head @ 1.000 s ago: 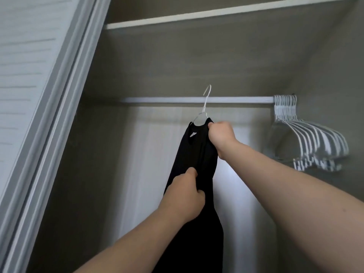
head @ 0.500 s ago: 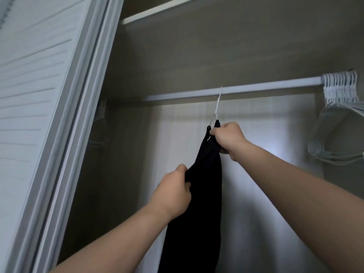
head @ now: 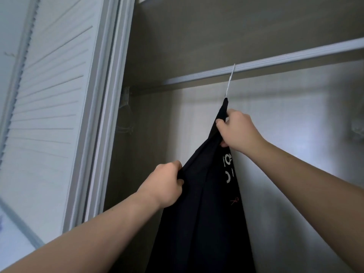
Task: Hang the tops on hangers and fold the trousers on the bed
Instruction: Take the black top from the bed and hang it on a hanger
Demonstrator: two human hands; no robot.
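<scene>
Below the closet rail (head: 275,65), from the middle of the view down to six o'clock, hangs the black top (head: 199,223). It is already on a white hanger (head: 230,80), whose thin hook rises toward twelve o'clock and meets the rail; whether it sits fully over the rail I cannot tell. This top looks nearly done: it needs only letting go and perhaps some straightening. Other tops, the trousers and the bed are out of view, so what else is left cannot be judged.

The fabric is dark and soft, gathered into long folds and seen almost edge-on. White lettering and a small red mark show on the side facing three o'clock.

The right hand (head: 238,133), at the garment's one o'clock, grips the cloth just under the neck, fingers curled round it. The left hand (head: 165,184), at its nine o'clock, pinches a fold of the edge and holds it out to that side.

Farther toward nine o'clock stand a white louvred door (head: 49,95) and, in the closet corner, a few spare hangers (head: 126,97).
</scene>
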